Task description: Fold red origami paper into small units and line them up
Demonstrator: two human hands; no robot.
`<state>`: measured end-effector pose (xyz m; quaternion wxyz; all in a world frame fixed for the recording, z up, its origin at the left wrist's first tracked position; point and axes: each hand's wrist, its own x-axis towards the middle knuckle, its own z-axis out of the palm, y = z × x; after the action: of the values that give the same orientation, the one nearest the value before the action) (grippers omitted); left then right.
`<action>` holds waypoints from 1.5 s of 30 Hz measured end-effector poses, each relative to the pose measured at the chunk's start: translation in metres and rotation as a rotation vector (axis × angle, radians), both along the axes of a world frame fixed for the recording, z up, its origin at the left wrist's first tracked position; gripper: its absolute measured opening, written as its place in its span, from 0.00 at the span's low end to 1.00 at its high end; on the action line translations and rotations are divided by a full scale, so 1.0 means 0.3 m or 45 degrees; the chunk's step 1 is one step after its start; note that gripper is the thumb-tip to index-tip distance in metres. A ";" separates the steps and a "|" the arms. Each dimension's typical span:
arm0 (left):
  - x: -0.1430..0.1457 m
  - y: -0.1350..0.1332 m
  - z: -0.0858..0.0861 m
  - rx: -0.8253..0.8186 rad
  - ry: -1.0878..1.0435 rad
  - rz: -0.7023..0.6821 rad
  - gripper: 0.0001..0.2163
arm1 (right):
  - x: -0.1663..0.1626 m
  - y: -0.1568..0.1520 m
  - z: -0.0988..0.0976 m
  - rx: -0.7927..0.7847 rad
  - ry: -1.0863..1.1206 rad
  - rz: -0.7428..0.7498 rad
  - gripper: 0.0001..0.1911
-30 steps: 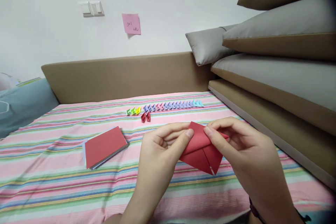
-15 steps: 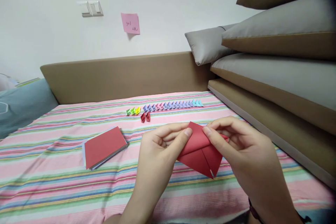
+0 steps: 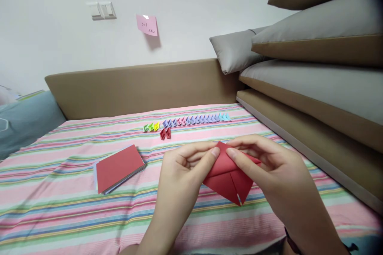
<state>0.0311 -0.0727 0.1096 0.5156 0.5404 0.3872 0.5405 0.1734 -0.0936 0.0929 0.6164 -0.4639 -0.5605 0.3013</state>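
Observation:
A partly folded red paper [image 3: 229, 179] hangs in the air above the striped sheet, its point down. My left hand [image 3: 182, 175] pinches its upper left edge between thumb and fingers. My right hand [image 3: 269, 171] pinches its upper right edge, the two thumbs almost touching at the top corner. Both hands are closed on the paper. A stack of square papers with a red sheet on top [image 3: 119, 167] lies to the left of my left hand. Beyond the hands, a row of small folded paper pieces [image 3: 187, 121] in green, yellow, purple, pink and blue lies on the sheet, with two red folded pieces [image 3: 165, 133] just in front of it.
The pink striped sheet [image 3: 60, 207] covers a bed with a brown padded headboard [image 3: 140, 85]. Grey and brown cushions [image 3: 314, 71] are stacked along the right side. A blue pillow [image 3: 26, 119] lies at the far left. A pink note [image 3: 147, 25] and switches [image 3: 101, 9] hang on the wall.
My hands and the red paper have sunk slightly. My right thumb has slid left along the top edge, closer to my left thumb.

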 end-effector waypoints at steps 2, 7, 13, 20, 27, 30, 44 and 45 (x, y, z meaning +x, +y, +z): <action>-0.001 -0.005 0.003 0.012 0.012 -0.017 0.04 | 0.004 0.001 -0.002 0.003 0.007 0.016 0.02; -0.010 -0.012 0.009 0.040 0.047 -0.055 0.03 | 0.003 -0.004 0.004 0.013 -0.040 0.016 0.02; -0.016 -0.019 0.013 0.059 0.074 -0.038 0.02 | 0.002 -0.024 0.019 0.014 -0.165 -0.020 0.02; -0.017 -0.018 0.020 -0.011 0.080 -0.070 0.03 | 0.002 -0.025 0.021 -0.027 -0.140 -0.009 0.03; -0.022 0.019 -0.015 -0.040 0.030 -0.100 0.04 | 0.006 -0.006 0.011 -0.103 -0.035 0.063 0.05; -0.023 0.052 -0.040 0.001 -0.038 -0.034 0.06 | 0.014 0.028 -0.009 -0.154 0.137 0.192 0.12; -0.013 0.105 -0.083 0.073 -0.097 0.238 0.10 | -0.077 0.115 -0.086 -0.270 0.569 0.419 0.17; -0.013 0.107 -0.085 0.076 -0.099 0.233 0.10 | -0.077 0.115 -0.087 -0.261 0.580 0.419 0.17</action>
<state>0.0271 -0.0405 0.0841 0.4622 0.4967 0.3983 0.6172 0.1504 -0.0591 0.0668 0.6190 -0.3472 -0.4421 0.5484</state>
